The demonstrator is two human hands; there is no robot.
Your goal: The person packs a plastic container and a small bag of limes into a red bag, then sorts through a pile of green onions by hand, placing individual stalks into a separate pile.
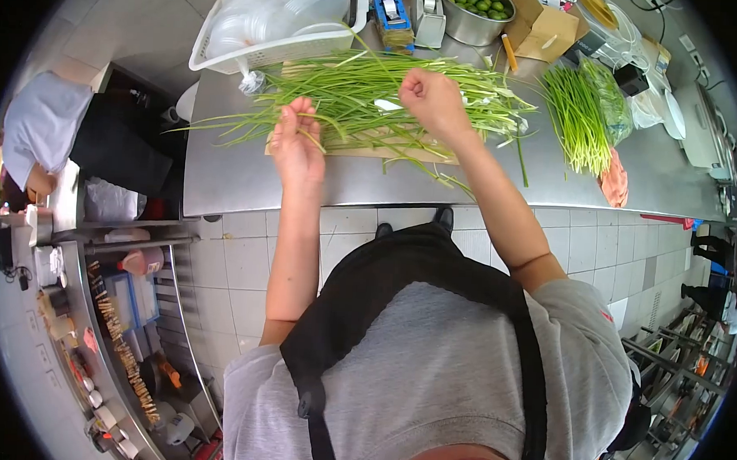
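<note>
A loose heap of long, thin green stalks (350,85), like chives or garlic stems, lies across a light board (372,153) on the steel table. My left hand (296,145) is at the heap's left side, palm turned up and fingers curled round a green stalk that sticks out to the right. Above the heap's right half is my right hand (432,99), its fingers pinched together; what they hold, if anything, is hidden. A small white piece (387,105) sits among the stalks just left of it. Several stalks hang over the board's front edge.
A white basket (282,49) of clear plastic containers stands at the back left. Behind the heap are a blue tape dispenser (392,13), a metal pot (478,25) of green fruit and a cardboard box (550,32). An upright-looking green bunch (577,120) lies right. Another person (85,127) is at left.
</note>
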